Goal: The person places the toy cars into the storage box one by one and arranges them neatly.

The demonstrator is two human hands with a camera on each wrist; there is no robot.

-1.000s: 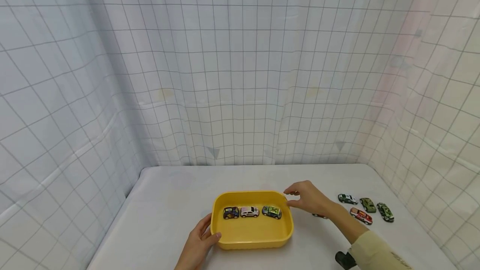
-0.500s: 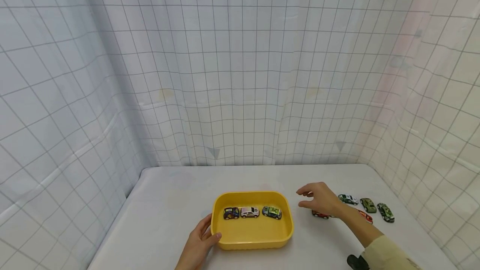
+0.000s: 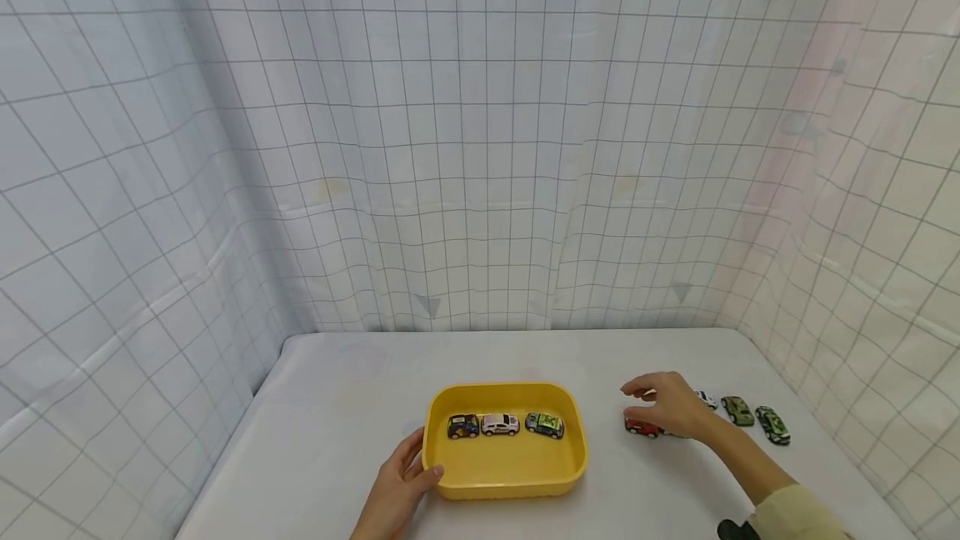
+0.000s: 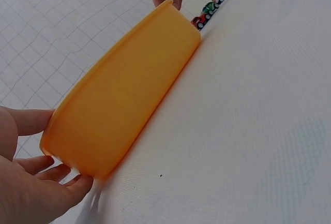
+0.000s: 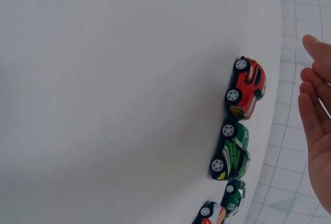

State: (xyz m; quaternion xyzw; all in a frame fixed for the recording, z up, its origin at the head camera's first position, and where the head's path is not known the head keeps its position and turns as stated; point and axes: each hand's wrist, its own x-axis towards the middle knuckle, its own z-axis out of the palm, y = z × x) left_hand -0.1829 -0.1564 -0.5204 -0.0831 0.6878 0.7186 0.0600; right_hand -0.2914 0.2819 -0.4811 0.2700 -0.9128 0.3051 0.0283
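My left hand (image 3: 401, 482) grips the left end of a yellow plastic tray (image 3: 510, 491), thumb over the rim and fingers against the outer wall in the left wrist view. Inside, a dark blue toy car (image 3: 463, 426), a white toy car (image 3: 500, 424) and a green toy car (image 3: 544, 425) stand in a row. Right of the tray, my right hand (image 3: 670, 403) hovers with bent, spread fingers and nothing between them. Under it are a red toy car (image 5: 252, 88) and a green striped toy car (image 5: 232, 151), both partly hidden by the hand in the head view.
Further right on the white table (image 3: 337, 407) lie an olive green toy car (image 3: 738, 411) and a camouflage toy car (image 3: 773, 425). A white-and-green car (image 5: 234, 198) and a red-and-white car (image 5: 212, 213) show beyond the striped one. Gridded white curtains (image 3: 487, 148) enclose the table.
My right hand has moved right from the tray's right rim to above the red toy car. My left hand, the tray and the cars in it have stayed put.
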